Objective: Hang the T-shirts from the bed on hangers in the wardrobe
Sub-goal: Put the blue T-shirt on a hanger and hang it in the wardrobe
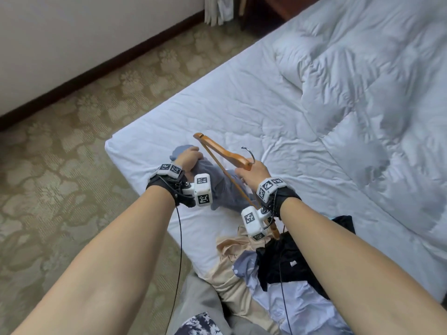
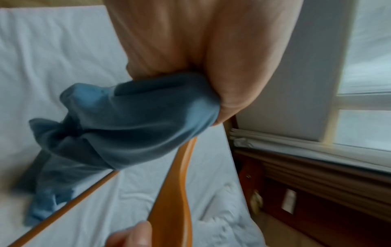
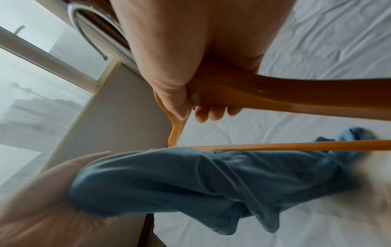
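Note:
A blue T-shirt (image 1: 225,187) lies bunched on the white bed sheet (image 1: 237,112) near the bed's corner. My left hand (image 1: 189,157) grips a bunched fold of the blue T-shirt (image 2: 131,120) and lifts it off the sheet. My right hand (image 1: 252,171) grips a wooden hanger (image 1: 226,151) at its middle, just below the metal hook (image 1: 250,154). The hanger (image 3: 296,90) is tilted over the T-shirt (image 3: 190,187), its thin lower bar crossing the cloth. The left hand (image 3: 42,192) shows blurred at the lower left of the right wrist view.
A heap of clothes, beige (image 1: 232,262), black (image 1: 287,259) and pale lilac (image 1: 290,303), lies at the bed's near edge. A rumpled white duvet (image 1: 375,81) covers the right side. Patterned carpet (image 1: 72,141) lies to the left, with a wall and dark skirting board beyond.

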`<move>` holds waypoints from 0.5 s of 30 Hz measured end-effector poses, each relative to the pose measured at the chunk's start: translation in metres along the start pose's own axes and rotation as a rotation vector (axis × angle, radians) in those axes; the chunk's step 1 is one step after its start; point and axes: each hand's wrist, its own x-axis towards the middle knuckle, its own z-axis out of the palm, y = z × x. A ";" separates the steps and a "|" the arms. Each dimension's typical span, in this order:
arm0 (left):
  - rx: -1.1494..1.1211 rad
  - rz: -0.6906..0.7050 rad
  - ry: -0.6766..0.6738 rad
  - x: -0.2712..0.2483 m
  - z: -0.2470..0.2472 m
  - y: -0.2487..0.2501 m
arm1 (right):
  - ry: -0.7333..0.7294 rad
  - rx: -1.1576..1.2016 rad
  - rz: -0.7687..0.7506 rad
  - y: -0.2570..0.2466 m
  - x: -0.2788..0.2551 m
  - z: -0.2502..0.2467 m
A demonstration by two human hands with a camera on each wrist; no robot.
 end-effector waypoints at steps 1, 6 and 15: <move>-0.033 0.030 -0.048 -0.019 0.005 0.010 | 0.017 0.010 -0.021 -0.002 -0.009 -0.007; -0.087 0.235 -0.083 -0.096 0.026 0.047 | 0.087 0.043 -0.205 -0.011 -0.055 -0.051; 0.067 0.672 -0.042 -0.258 0.063 0.100 | 0.249 0.148 -0.377 -0.016 -0.153 -0.143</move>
